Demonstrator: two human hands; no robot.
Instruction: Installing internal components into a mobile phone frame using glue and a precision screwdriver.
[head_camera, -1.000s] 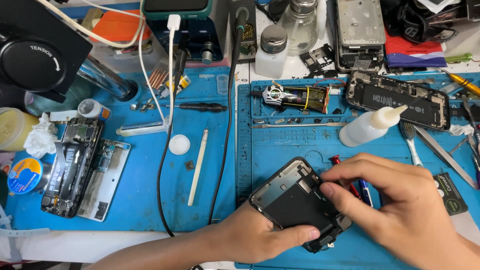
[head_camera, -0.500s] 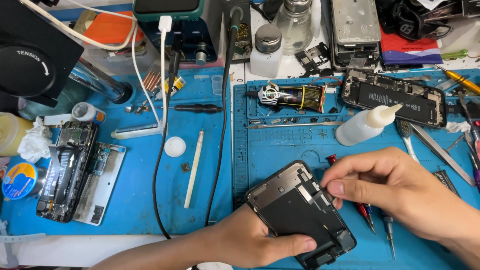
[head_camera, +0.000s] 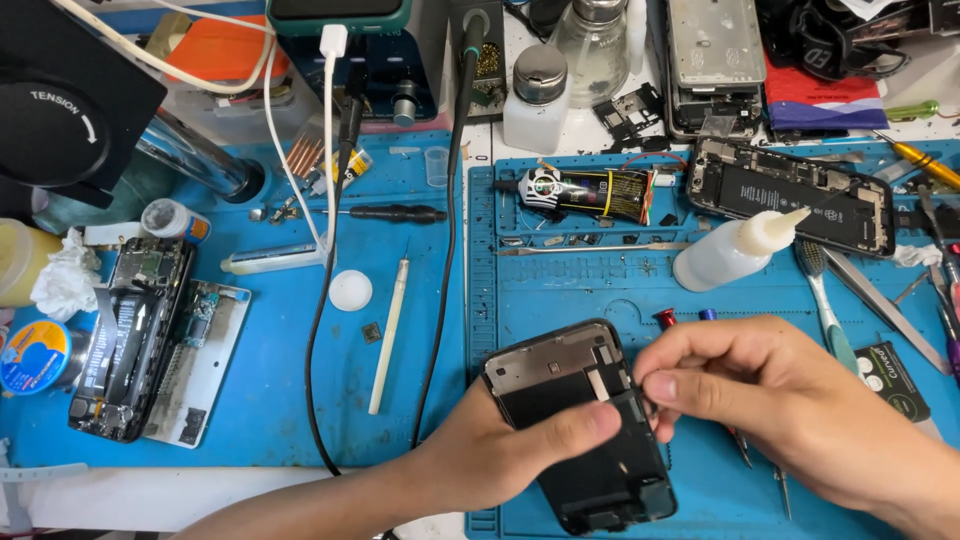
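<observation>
The phone frame (head_camera: 578, 425) lies over the blue work mat (head_camera: 600, 290), inner side up, its long axis running from upper left to lower right, with the lighter metal end pointing up-left toward the white spudger (head_camera: 388, 335) and the dark end toward the near edge of the mat. The left hand (head_camera: 490, 460) reaches in from below the frame and cradles its left edge, thumb laid flat across the dark middle panel, the other fingers hidden underneath. The right hand (head_camera: 790, 410) comes in from the frame's right, wrist low and knuckles up, with thumb and forefinger pinched narrow at the frame's upper right edge; whether they grip a small part there cannot be told. Beyond the frame lie a squeeze bottle (head_camera: 735, 250) and an opened phone (head_camera: 790, 195).
</observation>
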